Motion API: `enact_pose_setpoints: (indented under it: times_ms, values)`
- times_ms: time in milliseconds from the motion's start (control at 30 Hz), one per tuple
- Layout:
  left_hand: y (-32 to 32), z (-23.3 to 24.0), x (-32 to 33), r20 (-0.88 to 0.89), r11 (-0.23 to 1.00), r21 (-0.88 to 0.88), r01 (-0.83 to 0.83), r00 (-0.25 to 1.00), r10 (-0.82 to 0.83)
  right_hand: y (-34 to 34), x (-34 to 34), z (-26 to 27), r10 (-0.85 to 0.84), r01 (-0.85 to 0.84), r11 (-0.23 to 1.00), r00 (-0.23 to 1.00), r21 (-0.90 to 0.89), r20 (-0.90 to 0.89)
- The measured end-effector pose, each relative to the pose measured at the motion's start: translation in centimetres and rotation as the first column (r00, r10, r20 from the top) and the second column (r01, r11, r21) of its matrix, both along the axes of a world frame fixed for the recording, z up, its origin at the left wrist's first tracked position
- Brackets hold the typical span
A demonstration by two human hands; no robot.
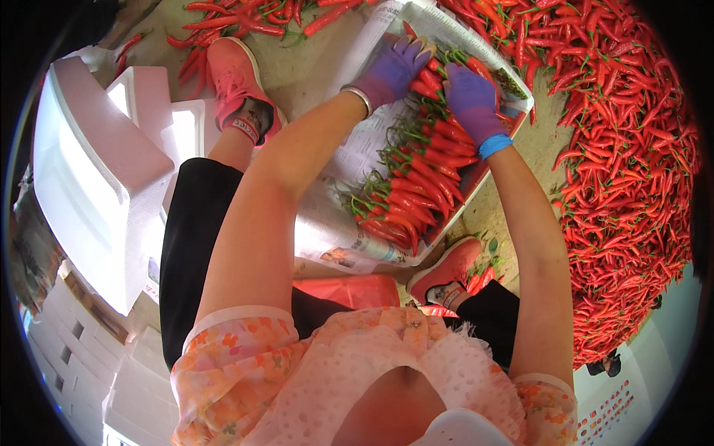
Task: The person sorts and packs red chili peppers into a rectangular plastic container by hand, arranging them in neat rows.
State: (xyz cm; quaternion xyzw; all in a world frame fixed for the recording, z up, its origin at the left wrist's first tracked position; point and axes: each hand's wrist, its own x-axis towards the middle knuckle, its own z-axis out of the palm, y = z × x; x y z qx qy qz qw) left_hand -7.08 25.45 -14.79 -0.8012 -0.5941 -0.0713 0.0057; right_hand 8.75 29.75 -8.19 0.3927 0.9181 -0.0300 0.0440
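Observation:
A white foam box point(484, 34) lined with newspaper point(357, 139) lies on the floor before me. Inside, red chili peppers point(421, 189) are laid side by side in a row along the right part, green stems mostly towards the left. At the far end of the row, my left hand point(396, 69), in a purple glove with tan fingertips, curls its fingers over red peppers. Close beside it, my right hand point(473, 103), in a purple glove with a blue band at the wrist, is closed on peppers too; its fingertips are largely hidden. Several peppers show between the hands.
A large heap of loose red chili peppers point(625, 195) covers the floor at right. More peppers point(240, 22) lie near my pink left shoe point(237, 78). White foam boxes point(111, 139) stand at left. Something red point(351, 292) sits between my legs.

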Motion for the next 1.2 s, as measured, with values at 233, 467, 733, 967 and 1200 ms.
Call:
enact_pose_setpoints:
  times_ms: [233, 467, 733, 967, 1200]
  values:
    - [-0.1, 0.4, 0.3, -0.029, 1.000, -0.011, 0.003, 1.000, -0.003, 2.2, 0.0, -1.7, 0.117, -0.104, 0.983, 0.990, 0.152, -0.078]
    - [-0.6, -0.3, 0.3, -0.041, 1.000, 0.011, -0.021, 0.999, 0.022, 1.4, 0.2, -0.9, 0.096, -0.106, 0.984, 0.993, 0.144, 0.075]
    - [0.2, 1.1, 0.3, -0.102, 0.962, -0.271, -0.042, 0.995, 0.014, 1.7, 0.2, -1.0, 0.106, -0.103, 0.991, 0.993, 0.080, -0.044]
    - [-0.1, 0.7, 0.3, -0.046, 0.997, 0.063, -0.040, 0.998, 0.043, 0.7, 2.3, 1.0, -0.011, 0.007, 0.999, 0.997, -0.052, -0.083]
    - [2.3, 1.0, -0.6, 0.073, 0.982, -0.123, 0.141, 0.988, -0.133, -0.3, 2.2, -0.2, -0.083, 0.082, 0.997, 0.971, -0.015, -0.222]
